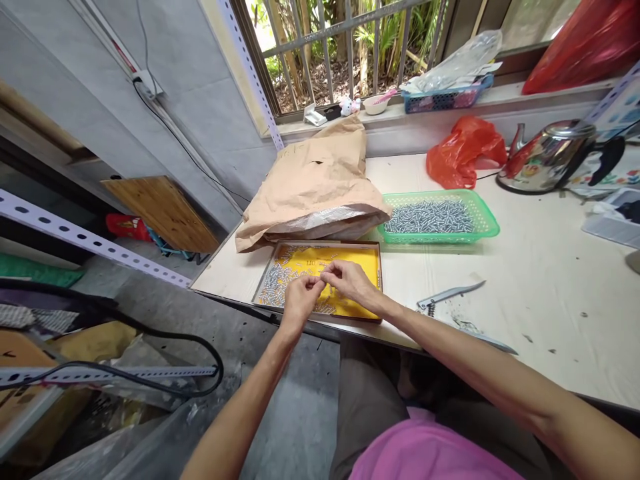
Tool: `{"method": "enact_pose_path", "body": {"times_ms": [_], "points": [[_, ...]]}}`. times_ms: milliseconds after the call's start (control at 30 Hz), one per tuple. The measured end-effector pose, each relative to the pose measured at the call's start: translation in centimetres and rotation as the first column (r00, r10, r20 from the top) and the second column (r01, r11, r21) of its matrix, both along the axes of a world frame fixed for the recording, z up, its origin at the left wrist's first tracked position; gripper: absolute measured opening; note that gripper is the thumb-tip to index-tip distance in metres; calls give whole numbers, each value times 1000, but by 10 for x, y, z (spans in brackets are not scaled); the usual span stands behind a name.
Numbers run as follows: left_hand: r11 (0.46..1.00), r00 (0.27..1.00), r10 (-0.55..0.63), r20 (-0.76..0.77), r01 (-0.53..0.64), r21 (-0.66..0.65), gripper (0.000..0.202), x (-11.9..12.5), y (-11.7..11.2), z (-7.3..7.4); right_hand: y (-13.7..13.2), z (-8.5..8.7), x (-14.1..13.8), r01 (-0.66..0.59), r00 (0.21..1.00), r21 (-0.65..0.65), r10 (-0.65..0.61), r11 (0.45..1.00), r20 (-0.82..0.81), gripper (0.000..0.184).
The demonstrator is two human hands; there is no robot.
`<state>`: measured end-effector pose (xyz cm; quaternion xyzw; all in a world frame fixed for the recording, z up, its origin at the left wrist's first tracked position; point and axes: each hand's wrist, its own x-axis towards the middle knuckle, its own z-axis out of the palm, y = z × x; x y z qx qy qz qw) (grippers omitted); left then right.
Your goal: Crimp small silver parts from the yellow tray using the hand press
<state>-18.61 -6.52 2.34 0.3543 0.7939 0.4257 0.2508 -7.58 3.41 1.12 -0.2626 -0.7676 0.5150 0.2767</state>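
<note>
The left hand (303, 298) and right hand (353, 280) hold their fingers (314, 283) in narrow pinches, contents too small to tell, above a shallow rectangular yellow-floored tray (367, 262), slender silvery metal pieces (274, 285) lying left of them.

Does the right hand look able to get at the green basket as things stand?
Probably yes. The right hand is over the tray, and the green basket sits beyond it to the right, open on top. The bag crowds only its left end; the front side looks free.
</note>
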Motion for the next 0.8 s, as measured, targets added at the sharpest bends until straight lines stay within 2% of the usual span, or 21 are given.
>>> {"method": "enact_pose_path", "body": {"times_ms": [67,100,200,300,367,400,467,533,633,700,800], "points": [[1000,992,17,-123,-15,15,19,2,0,2,-1,0,0,8,1000,1,-8,1000,-9,11],[1000,991,19,-134,-16,20,19,3,0,3,-2,0,0,9,1000,12,-9,1000,-24,10],[999,999,18,29,-19,33,19,3,2,4,-2,-3,0,8,998,63,-3,998,-70,9],[998,971,1,238,-14,55,21,-1,2,4,-3,-4,0,0,997,83,7,997,-78,12],[999,958,-33,286,20,51,23,-7,1,5,-2,-3,1,-13,999,98,17,995,-43,17],[999,964,-45,262,37,34,22,-12,0,6,-2,-4,1,-18,1000,123,19,992,-10,18],[999,994,-45,99,47,-20,21,-22,-4,10,0,-5,4,-18,997,234,2,972,71,21],[994,986,-53,-158,36,-106,18,-32,-10,13,3,-8,8,-13,989,380,-43,925,138,23],[955,889,-184,-420,61,-290,16,-41,-22,13,4,-14,12,-37,976,496,-75,868,205,24],[920,822,-291,-489,100,-379,16,-40,-29,9,1,-17,12,-79,971,496,-46,865,234,21],[903,723,-368,-585,128,-409,18,-33,-32,0,-4,-21,6,-125,971,474,10,872,238,19]]}}
